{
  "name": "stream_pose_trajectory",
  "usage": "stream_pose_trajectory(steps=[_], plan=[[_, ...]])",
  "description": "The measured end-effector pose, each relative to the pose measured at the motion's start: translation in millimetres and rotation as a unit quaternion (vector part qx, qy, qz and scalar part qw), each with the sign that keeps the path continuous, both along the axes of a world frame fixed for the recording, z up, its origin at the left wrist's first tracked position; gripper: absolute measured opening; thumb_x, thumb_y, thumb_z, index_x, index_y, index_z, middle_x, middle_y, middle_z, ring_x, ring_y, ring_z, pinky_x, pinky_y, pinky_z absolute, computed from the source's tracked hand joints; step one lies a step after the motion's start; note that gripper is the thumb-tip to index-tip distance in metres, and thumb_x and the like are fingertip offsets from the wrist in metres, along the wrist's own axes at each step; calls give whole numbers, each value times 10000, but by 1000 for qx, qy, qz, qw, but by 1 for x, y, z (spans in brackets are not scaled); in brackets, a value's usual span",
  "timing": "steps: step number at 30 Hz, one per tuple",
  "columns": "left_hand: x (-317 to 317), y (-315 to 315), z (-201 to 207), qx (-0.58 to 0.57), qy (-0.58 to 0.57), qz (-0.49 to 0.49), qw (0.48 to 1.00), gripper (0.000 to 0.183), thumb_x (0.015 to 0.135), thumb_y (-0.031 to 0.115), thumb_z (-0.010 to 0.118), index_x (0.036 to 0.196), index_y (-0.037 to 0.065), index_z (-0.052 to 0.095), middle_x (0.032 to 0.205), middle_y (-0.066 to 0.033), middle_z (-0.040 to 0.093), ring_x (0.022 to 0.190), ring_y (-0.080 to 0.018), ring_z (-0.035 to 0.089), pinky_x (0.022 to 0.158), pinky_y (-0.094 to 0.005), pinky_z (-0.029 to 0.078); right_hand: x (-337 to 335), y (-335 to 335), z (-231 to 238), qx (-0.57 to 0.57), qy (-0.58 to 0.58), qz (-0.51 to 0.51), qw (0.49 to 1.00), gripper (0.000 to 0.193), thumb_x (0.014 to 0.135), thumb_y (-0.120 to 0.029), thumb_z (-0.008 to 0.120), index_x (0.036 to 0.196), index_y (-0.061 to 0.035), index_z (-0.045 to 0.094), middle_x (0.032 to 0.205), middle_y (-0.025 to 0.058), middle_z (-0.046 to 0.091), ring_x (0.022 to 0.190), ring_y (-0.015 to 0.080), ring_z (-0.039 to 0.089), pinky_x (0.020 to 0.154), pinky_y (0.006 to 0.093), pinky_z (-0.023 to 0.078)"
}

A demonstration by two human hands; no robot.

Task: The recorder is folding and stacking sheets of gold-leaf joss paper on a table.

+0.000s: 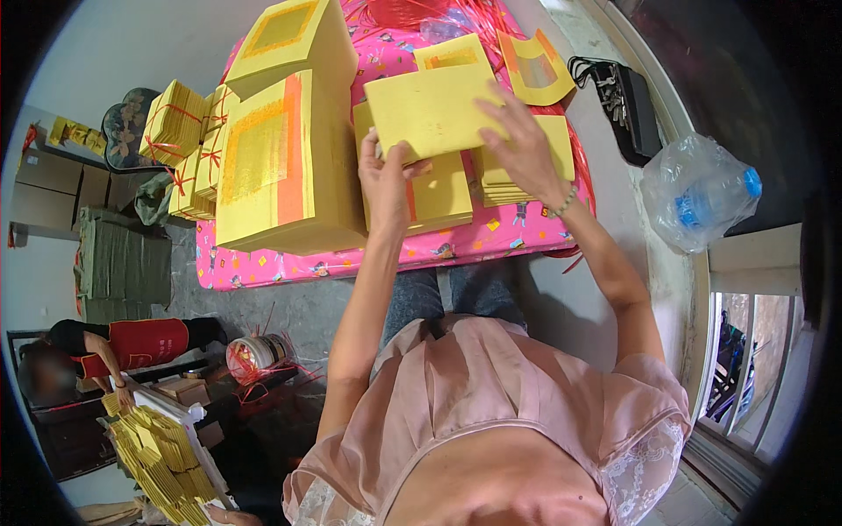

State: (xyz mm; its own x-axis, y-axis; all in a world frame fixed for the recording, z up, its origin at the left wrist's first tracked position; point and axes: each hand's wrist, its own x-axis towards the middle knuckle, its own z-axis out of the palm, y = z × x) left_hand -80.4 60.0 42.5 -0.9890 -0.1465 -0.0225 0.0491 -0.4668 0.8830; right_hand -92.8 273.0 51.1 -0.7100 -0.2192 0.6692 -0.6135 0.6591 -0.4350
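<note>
Pink table (491, 243), partly hidden by stacks (254, 167): above it, the left hand (388, 180) pinches yellow paper (428, 112); the right hand (524, 145) spreads open at its right edge — whether touching, I cannot tell.

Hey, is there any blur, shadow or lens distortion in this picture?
Head view: the right hand looks slightly soft, probably motion blur; head view: the pale ledge on the right bows with the fisheye lens, and the picture's corners fall to black; head view: a soft shadow darkens the area just right of the jeans.
</note>
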Motion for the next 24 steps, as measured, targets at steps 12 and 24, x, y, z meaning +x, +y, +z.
stream_pose_trajectory(steps=[12,24], plan=[[-11,91,-30,-361,80,-118,922,518,812,57,657,1252,-62,411,919,-248,652,886,-322,673,776,-415,534,17,94,-61,-215,-268,-133,930,477,993,-100,568,1422,4,386,1296,169,584,1147,199,596,965,318,476],[-7,111,-33,-589,38,-198,783,877,809,44,632,1482,-99,86,1224,-425,446,1013,-571,578,919,-530,509,15,110,-111,-122,-244,-164,948,482,939,-113,608,1369,9,425,1219,205,613,1146,312,604,979,395,458]])
